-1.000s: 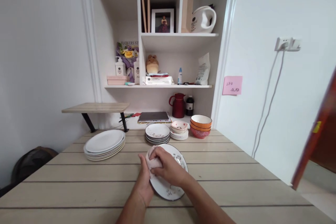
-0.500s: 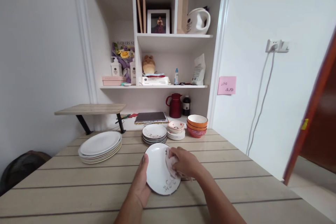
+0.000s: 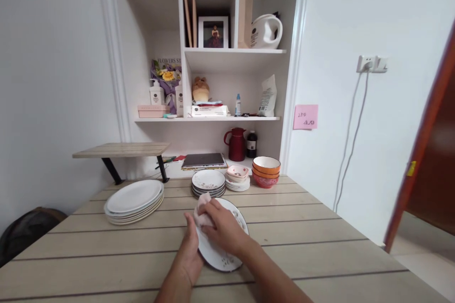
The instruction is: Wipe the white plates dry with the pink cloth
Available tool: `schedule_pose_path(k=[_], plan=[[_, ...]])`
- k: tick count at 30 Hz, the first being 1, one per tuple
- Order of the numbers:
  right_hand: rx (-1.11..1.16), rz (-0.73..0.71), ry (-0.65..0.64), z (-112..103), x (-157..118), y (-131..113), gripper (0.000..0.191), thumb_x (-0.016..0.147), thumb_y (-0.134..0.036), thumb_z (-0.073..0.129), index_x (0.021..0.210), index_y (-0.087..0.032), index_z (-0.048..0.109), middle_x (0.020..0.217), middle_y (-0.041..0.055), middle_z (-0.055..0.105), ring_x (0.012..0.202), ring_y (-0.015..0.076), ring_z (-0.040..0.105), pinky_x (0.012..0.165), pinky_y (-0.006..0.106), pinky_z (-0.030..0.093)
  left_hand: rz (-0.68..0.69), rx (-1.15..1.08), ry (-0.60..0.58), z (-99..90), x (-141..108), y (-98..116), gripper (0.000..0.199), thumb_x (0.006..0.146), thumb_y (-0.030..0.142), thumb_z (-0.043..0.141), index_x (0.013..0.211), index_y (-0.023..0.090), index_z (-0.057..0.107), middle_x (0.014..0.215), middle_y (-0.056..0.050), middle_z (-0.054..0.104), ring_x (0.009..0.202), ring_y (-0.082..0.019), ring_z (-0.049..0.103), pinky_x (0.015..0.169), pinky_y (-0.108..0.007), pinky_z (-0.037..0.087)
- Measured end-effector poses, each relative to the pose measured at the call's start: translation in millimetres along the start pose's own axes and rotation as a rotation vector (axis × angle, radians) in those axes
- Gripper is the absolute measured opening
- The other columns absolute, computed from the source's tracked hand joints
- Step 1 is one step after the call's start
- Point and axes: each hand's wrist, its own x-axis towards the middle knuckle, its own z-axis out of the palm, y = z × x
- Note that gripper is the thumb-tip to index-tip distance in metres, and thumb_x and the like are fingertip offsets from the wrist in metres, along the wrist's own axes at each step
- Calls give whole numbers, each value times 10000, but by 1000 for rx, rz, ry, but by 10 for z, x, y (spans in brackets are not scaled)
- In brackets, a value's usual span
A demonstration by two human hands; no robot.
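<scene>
Cloth has shifted from the right side of the patterned plate to its far-left rim. Far left: stacked white plates. Left hand is at the plate's left edge, thumb extended; remaining fingers hidden, grip indeterminable. Plate position: near centre, tilted. Right hand: fingers curled, gripping cloth. Far right: stacked bowls.
</scene>
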Motion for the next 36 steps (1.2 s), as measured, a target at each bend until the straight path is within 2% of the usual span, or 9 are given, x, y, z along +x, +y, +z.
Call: schedule_pose_path(k=[4,8,10,13,16,21,26,31,36], plan=[[131,-68,-279,-131,-137,73,371,655,-191,707,1001,-245,585,1018,-17,599,914,167,548,780,237,395,-3,-9,-40,-23,17,1,866,732,710,456,1372,127,453,1256,-198,616,1220,-343,524,1071,-504,340],[87,45,-520,-379,-264,270,349,616,-233,730,950,-276,637,916,-53,628,819,155,562,652,213,374,-15,-23,-95,-11,-10,13,857,749,697,445,1371,108,456,1261,-203,607,1246,-342,496,1103,-500,292],[-42,201,-433,-474,-286,351,355,580,-224,741,917,-290,652,883,-57,629,771,152,558,605,214,340,-28,-42,-114,-10,-19,14,850,746,695,460,1386,135,439,1286,-186,591,1263,-335,479,1113,-504,269],[-208,372,-173,-510,-259,423,350,617,-197,694,950,-287,634,916,-30,620,773,158,553,599,232,295,-30,3,-66,-19,-15,10,863,713,725,476,1379,176,452,1309,-163,575,1266,-331,475,1114,-513,256],[-256,420,-25,-427,-193,436,323,711,-167,597,1018,-271,592,1011,13,595,833,177,553,609,249,274,-18,70,-29,-40,10,10,879,686,747,487,1340,160,500,1301,-171,582,1259,-332,485,1107,-504,275],[-226,391,103,-179,-54,364,331,759,-143,557,1066,-266,548,1113,36,544,879,186,558,657,258,328,-99,16,-183,-112,83,33,790,731,701,491,1339,197,501,1306,-144,590,1257,-308,494,1089,-479,318],[-33,240,150,-10,22,216,331,732,-92,564,1024,-247,557,1066,24,559,936,172,557,794,264,392,-107,-7,-195,-117,83,36,738,756,653,515,1337,199,499,1268,-144,624,1230,-304,525,1055,-458,368],[315,17,37,-25,-76,32,462,673,-95,626,1098,-260,553,1075,7,582,991,184,540,870,299,402,-53,-24,-129,-51,33,24,688,770,575,578,1324,175,505,1192,-170,667,1135,-313,600,994,-443,430],[711,213,-143,-177,-158,73,593,742,-229,623,1286,-286,393,1006,11,596,746,141,571,640,264,444,15,23,-120,-21,14,30,633,771,424,659,1324,162,499,1074,-173,713,1011,-317,663,919,-453,480]])
